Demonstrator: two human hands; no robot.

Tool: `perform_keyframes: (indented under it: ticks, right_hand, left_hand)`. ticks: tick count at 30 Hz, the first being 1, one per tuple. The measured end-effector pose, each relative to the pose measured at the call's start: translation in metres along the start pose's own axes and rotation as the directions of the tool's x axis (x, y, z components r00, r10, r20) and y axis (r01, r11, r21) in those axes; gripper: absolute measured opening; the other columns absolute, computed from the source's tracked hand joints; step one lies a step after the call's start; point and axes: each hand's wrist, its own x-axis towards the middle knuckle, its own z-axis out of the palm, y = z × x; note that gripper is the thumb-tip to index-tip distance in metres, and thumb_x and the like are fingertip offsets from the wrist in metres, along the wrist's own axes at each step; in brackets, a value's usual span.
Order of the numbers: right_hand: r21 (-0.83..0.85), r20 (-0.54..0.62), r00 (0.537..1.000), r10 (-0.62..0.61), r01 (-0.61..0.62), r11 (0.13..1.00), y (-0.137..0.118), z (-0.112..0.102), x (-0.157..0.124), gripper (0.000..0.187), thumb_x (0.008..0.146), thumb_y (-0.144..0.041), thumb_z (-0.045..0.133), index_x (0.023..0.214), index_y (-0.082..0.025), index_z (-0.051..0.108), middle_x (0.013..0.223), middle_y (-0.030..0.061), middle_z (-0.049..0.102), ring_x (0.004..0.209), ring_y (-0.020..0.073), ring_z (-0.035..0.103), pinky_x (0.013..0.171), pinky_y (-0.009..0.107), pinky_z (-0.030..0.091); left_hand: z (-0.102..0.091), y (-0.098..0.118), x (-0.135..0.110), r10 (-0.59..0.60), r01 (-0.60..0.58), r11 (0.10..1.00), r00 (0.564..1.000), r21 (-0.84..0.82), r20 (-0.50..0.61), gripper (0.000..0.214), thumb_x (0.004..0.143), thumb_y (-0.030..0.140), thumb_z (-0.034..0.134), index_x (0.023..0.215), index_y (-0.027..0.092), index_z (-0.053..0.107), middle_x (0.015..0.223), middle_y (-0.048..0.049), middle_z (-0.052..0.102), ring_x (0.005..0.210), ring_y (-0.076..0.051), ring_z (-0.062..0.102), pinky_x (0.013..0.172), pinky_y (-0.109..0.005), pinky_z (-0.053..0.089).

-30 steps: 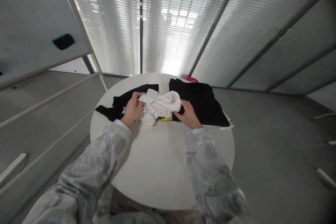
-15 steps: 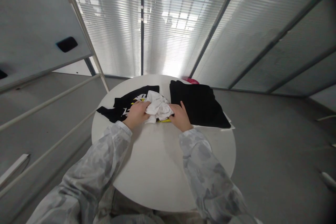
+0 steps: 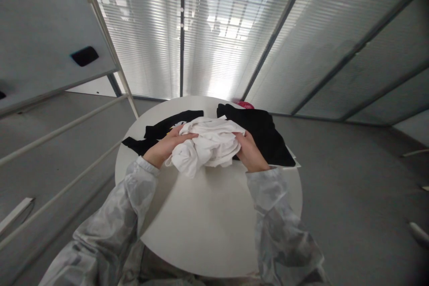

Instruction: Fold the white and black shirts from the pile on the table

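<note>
A crumpled white cloth garment (image 3: 211, 143) is held up between both hands over the round table. My left hand (image 3: 170, 143) grips its left side, thumb on top. My right hand (image 3: 250, 149) is closed on the right edge. A loose bunched part of the cloth hangs toward me near the left hand. Behind it on the left lies a black garment (image 3: 174, 118) with a white and yellow print, partly covered by the cloth and left hand. On the right is a flat folded black cloth (image 3: 268, 136), close to the right hand.
The white round table (image 3: 214, 219) stands in front of me. A red item (image 3: 245, 104) shows at its far edge. White material (image 3: 296, 161) sticks out under the black cloth. A pale metal frame (image 3: 67, 129) stands at left, and a translucent panel wall (image 3: 214, 44) behind.
The white cloth has been lifted and spread wider, from a small bundle on the table. My hands have moved apart, the right one to the right. The black garments stay put.
</note>
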Motion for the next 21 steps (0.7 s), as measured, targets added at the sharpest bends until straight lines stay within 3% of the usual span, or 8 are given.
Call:
perform_keyframes:
  ticks: [3,6,9,12,16,18,21]
  right_hand:
    - [0.013,0.038,0.997,0.06,-0.061,0.998,-0.015,-0.007,0.019,0.05,0.091,-0.062,0.087,0.121,-0.022,0.084,0.099,0.0095,0.085,0.106,0.0356,0.081,0.092,0.048,0.067]
    - [0.013,0.121,0.986,0.116,-0.118,0.993,-0.009,-0.022,0.056,0.053,0.084,-0.056,0.094,0.121,-0.02,0.084,0.107,0.0097,0.085,0.102,0.0322,0.081,0.095,0.047,0.066]
    - [-0.087,0.027,0.983,0.183,-0.18,0.98,0.019,-0.036,0.091,0.047,0.07,-0.045,0.1,0.106,-0.019,0.084,0.099,0.0075,0.085,0.087,0.026,0.078,0.086,0.043,0.065]
    - [-0.261,-0.073,0.992,0.101,-0.117,0.958,0.05,-0.042,0.109,0.031,0.065,-0.038,0.097,0.084,-0.02,0.08,0.082,0.0044,0.08,0.078,0.0229,0.073,0.082,0.041,0.063]
    - [-0.568,-0.107,0.992,-0.065,-0.007,0.823,0.075,-0.039,0.113,0.031,0.075,-0.047,0.09,0.088,-0.021,0.081,0.089,0.0054,0.08,0.082,0.0234,0.071,0.09,0.044,0.06]
    - [-0.675,-0.133,0.989,-0.06,-0.046,0.736,0.08,-0.036,0.115,0.035,0.076,-0.05,0.09,0.093,-0.022,0.081,0.095,0.0065,0.08,0.084,0.0248,0.071,0.091,0.045,0.058]
    - [-0.753,-0.094,0.995,-0.023,-0.056,0.655,0.082,-0.034,0.12,0.02,0.081,-0.041,0.085,0.087,-0.023,0.079,0.09,0.0055,0.078,0.085,0.0256,0.071,0.091,0.043,0.056]
  left_hand:
    - [-0.016,0.004,0.022,-0.196,0.219,0.962,0.97,-0.16,0.146,0.056,0.095,0.065,0.083,0.128,0.019,0.082,0.11,-0.0142,0.085,0.098,-0.034,0.082,0.088,-0.049,0.067]
    - [-0.032,-0.014,0.056,-0.326,0.33,0.943,0.941,-0.037,0.084,0.055,0.09,0.067,0.084,0.117,0.019,0.084,0.108,-0.0111,0.085,0.095,-0.032,0.079,0.08,-0.042,0.063]
    - [-0.044,-0.044,0.083,-0.233,0.282,0.909,0.954,0.307,-0.186,0.04,0.093,0.058,0.077,0.097,0.019,0.083,0.091,-0.0072,0.082,0.087,-0.028,0.073,0.077,-0.037,0.055]
    - [-0.052,-0.071,0.094,-0.122,0.29,0.801,0.936,0.523,-0.331,0.03,0.095,0.048,0.069,0.088,0.021,0.079,0.086,-0.0071,0.079,0.084,-0.026,0.068,0.078,-0.037,0.048]
    - [-0.056,-0.084,0.097,-0.087,0.292,0.744,0.934,0.6,-0.347,0.03,0.099,0.049,0.062,0.09,0.023,0.074,0.087,-0.0066,0.076,0.079,-0.024,0.06,0.074,-0.035,0.04]
    - [-0.057,-0.085,0.099,-0.072,0.26,0.756,0.945,0.601,-0.318,0.029,0.101,0.047,0.059,0.088,0.023,0.07,0.082,-0.0048,0.071,0.076,-0.022,0.057,0.072,-0.035,0.037]
    - [-0.061,-0.082,0.104,-0.018,0.175,0.81,0.961,0.559,-0.274,0.028,0.103,0.045,0.056,0.087,0.023,0.065,0.077,-0.0022,0.063,0.074,-0.021,0.054,0.071,-0.034,0.035]
